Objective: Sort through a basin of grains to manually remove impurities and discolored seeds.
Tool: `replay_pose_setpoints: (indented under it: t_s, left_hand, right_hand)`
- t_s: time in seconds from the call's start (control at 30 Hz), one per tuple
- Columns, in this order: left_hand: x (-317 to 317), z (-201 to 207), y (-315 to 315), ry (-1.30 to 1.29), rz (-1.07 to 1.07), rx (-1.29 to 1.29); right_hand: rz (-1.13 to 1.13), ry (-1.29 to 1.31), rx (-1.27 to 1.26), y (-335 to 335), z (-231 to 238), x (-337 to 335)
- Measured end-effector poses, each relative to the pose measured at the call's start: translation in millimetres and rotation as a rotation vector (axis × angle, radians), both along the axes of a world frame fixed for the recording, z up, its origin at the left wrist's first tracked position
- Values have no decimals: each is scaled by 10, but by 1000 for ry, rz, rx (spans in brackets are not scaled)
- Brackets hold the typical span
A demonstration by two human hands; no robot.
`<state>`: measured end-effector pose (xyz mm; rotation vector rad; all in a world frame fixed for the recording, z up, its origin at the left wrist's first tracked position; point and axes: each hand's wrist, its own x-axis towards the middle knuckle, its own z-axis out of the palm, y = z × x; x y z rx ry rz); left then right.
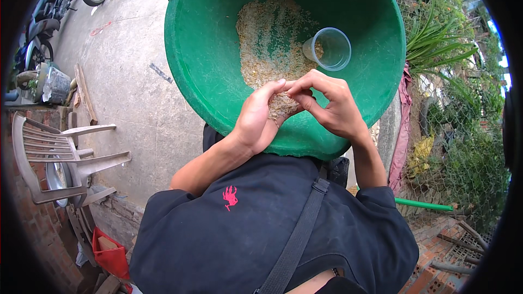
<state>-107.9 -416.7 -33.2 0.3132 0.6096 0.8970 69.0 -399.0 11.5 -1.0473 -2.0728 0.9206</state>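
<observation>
My left hand is cupped, palm up, over the near rim of a large green plastic tub. In its palm lies a small heap of pale, straw-coloured grain. My right hand bends over that heap from the right, thumb and fingertips pinched together at its edge; anything between them is too small to make out. Beyond my hands, more loose grain is spread over the tub's floor, with green streaks showing through. A clear plastic cup lies tilted beside it, some grain inside.
On the left stand a plastic chair, a grey bucket and parked motorbikes on a concrete floor. To the right are a wire fence with plants, a pink cloth and a green pole.
</observation>
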Motion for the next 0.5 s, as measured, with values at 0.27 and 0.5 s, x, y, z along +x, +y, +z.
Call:
replay_pose_setpoints:
  t_s: [0.27, 0.5]
  left_hand:
    - [11, 27, 0, 1, 48, -10]
    - [-5, 65, 35, -34, 10, 38]
  right_hand:
    - [-75, 66, -82, 1, 49, 2]
    - [-454, 53, 112, 198, 58, 176]
